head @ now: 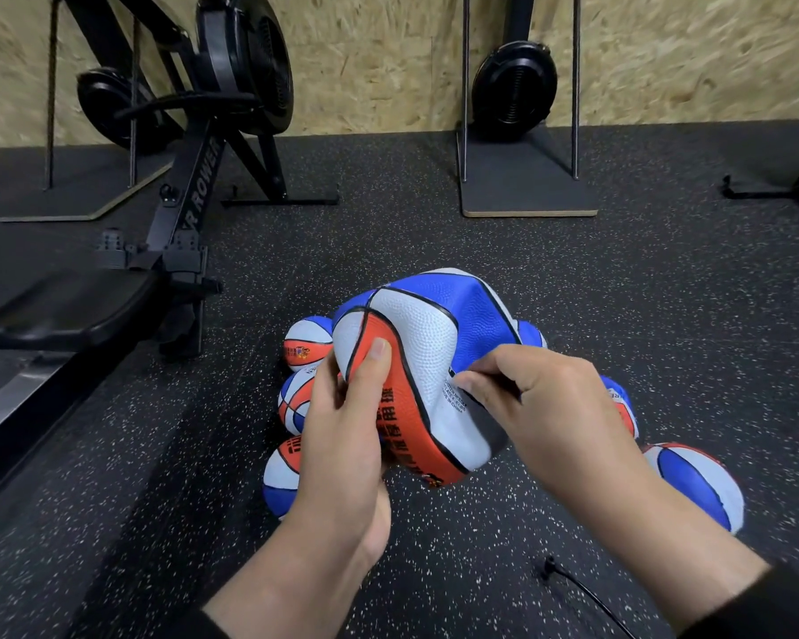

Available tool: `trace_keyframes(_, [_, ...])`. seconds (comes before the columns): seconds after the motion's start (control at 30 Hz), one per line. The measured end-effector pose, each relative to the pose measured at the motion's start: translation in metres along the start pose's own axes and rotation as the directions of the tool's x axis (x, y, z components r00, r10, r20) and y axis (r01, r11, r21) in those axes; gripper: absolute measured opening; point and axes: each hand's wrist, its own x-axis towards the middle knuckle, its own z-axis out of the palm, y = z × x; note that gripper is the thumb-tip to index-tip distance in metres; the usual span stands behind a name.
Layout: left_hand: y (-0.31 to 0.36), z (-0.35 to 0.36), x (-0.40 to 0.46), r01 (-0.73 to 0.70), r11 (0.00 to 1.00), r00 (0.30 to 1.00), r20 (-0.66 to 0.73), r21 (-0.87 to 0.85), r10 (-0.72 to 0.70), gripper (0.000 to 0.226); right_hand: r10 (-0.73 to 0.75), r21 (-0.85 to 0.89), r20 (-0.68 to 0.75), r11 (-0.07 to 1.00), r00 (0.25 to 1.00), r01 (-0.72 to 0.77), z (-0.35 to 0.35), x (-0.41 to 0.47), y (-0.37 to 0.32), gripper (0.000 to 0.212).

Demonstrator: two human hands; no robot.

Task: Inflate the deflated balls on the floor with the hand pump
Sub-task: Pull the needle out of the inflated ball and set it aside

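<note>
A deflated, folded ball (427,343) in red, white and blue is held above the floor. My left hand (349,417) grips its red panel, thumb on top. My right hand (540,403) pinches the white panel by the small printed text. A dark thing shows under its fingers; I cannot tell what it is. Several more balls of the same colours lie on the floor behind and under my hands, one at the left (306,343) and one at the right (697,481). No hand pump shows plainly.
A black rowing machine (190,186) stands at the left, its seat (65,311) close by. A second flywheel on a board stand (522,177) is at the back. A thin black cable (586,592) lies on the speckled rubber floor (434,232) near my right forearm.
</note>
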Motion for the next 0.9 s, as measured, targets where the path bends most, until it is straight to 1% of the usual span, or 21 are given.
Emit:
trace_keyframes(0.13, [-0.0021, -0.0010, -0.0002, -0.015, 0.999, 1.000, 0.008, 0.045, 0.014, 0.051, -0.033, -0.040, -0.018, 0.999, 0.999, 0.032, 0.0065, -0.0032, 0.0043, 0.021])
trace_keyframes(0.3, [-0.0038, -0.0038, 0.0036, 0.070, 0.997, 0.997, -0.039, 0.033, -0.069, 0.037, 0.006, 0.029, 0.009, 1.000, 1.000, -0.006, 0.0041, -0.0003, 0.0067, 0.012])
trace_keyframes(0.4, [-0.0019, -0.0050, 0.0052, 0.094, 0.996, 0.993, -0.072, 0.003, -0.094, 0.040, -0.005, 0.042, -0.003, 0.999, 1.000, 0.005, 0.0016, -0.0001, 0.0068, 0.010])
trace_keyframes(0.57, [-0.0029, -0.0062, 0.0038, 0.098, 0.995, 0.994, -0.056, 0.008, -0.098, 0.044, -0.047, 0.006, -0.015, 0.999, 0.999, 0.047, 0.0023, 0.0008, 0.0069, 0.009])
trace_keyframes(0.73, [-0.0017, -0.0054, 0.0044, 0.076, 0.997, 0.997, 0.002, 0.013, -0.076, 0.050, -0.007, 0.036, 0.008, 0.999, 1.000, 0.006, 0.0021, 0.0005, 0.0073, 0.005])
trace_keyframes(0.9, [-0.0047, -0.0040, 0.0033, 0.071, 0.997, 0.996, 0.048, 0.017, -0.071, 0.041, -0.029, -0.006, 0.024, 1.000, 0.999, 0.029, 0.0038, 0.0001, 0.0078, 0.011])
